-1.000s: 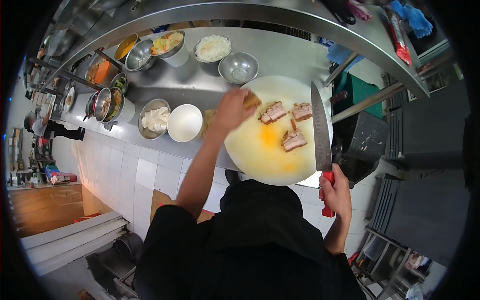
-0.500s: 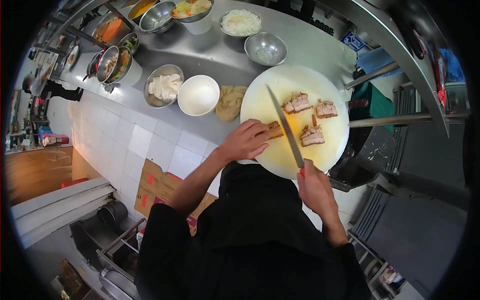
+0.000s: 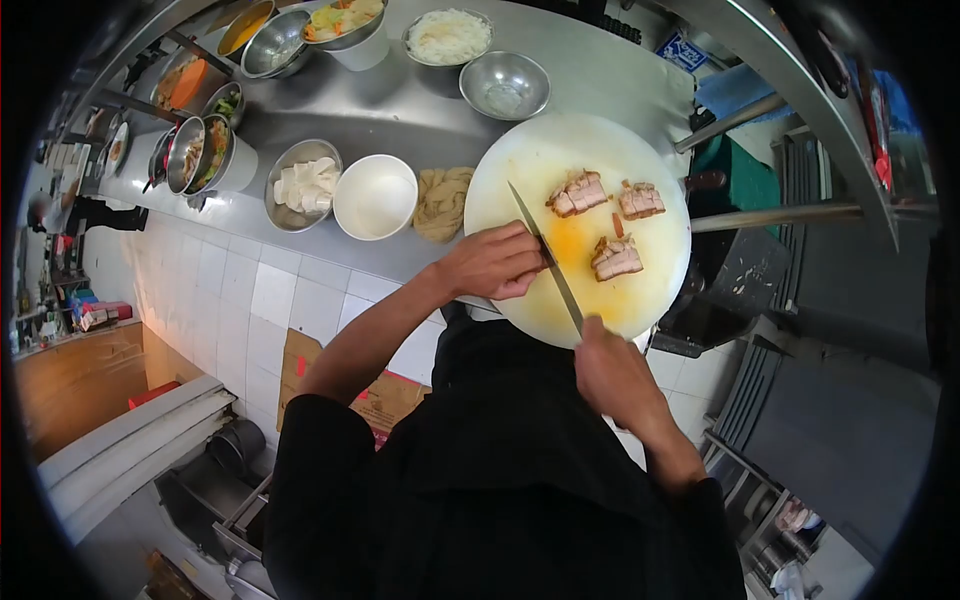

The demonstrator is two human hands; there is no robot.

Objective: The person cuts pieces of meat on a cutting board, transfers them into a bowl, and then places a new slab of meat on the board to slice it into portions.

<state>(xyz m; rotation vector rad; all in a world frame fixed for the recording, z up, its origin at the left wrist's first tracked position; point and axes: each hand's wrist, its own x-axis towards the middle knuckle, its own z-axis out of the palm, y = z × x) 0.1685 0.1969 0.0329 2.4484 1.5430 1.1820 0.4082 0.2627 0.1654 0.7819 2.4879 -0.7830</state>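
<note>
A round white cutting board (image 3: 640, 310) carries several cut chunks of roast pork: one chunk (image 3: 577, 194) near the middle, another (image 3: 641, 200) at the right, a third (image 3: 616, 258) below them. A small strip of meat (image 3: 617, 225) lies between. My left hand (image 3: 497, 262) is closed with curled fingers over a piece at the board's left side; that piece is almost wholly hidden. My right hand (image 3: 618, 375) grips the handle of a knife (image 3: 562, 282), its blade slanting up-left right beside my left fingertips.
Left of the board lie a tan cloth (image 3: 440, 204), a white bowl (image 3: 375, 197) and a steel bowl of white slices (image 3: 306, 187). Behind stand a bowl of rice (image 3: 448, 38) and a steel bowl (image 3: 505, 87). A metal rail (image 3: 780, 216) runs at the right.
The knife has moved left, its blade now against my left fingers. My left fingers have curled in and cover the pork that showed before. The whole view has shifted slightly.
</note>
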